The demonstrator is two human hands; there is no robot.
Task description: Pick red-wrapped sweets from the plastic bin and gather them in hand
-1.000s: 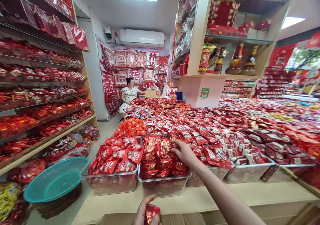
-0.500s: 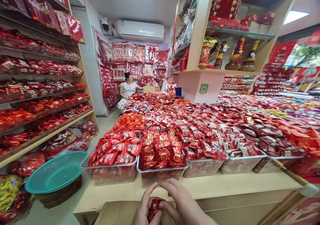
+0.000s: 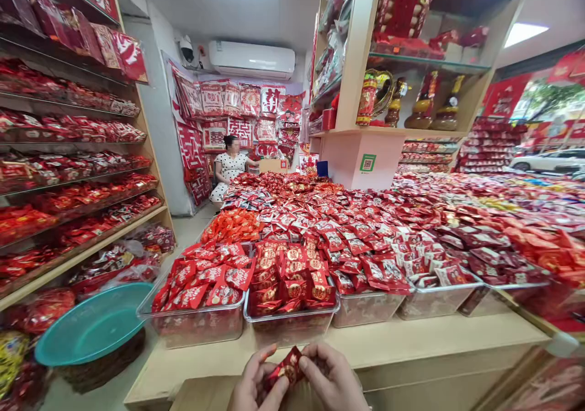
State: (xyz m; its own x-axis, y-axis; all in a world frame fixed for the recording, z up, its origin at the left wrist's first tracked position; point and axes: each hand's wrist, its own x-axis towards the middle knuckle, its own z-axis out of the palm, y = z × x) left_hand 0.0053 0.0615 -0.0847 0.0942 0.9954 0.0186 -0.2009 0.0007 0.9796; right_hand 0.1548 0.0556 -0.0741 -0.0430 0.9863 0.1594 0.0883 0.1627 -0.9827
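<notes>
A small red candy packet [image 3: 289, 367] with gold print is held between my two hands, low in the middle of the view. My left hand [image 3: 255, 382] is closed on its left end, thumb over the front. With thumb and fingers, my right hand [image 3: 329, 374] pinches its upper right end. Just beyond my hands stands a clear plastic bin [image 3: 292, 324] of red packets with round gold prints. To its left is another clear bin [image 3: 196, 325] heaped with red packets. Beneath my hands lies a brown cardboard surface [image 3: 205, 394].
More clear bins [image 3: 365, 307] line the pale wooden counter [image 3: 411, 338], with heaped packets behind. A turquoise basin [image 3: 94, 322] rests on a woven basket at left. Shelves [image 3: 73, 185] of packets rise beside it. A seated person [image 3: 232, 167] is at the back.
The candy packet has come up and turned to show its front, and my right hand's fingers have closed onto its end. The view has shifted slightly.
</notes>
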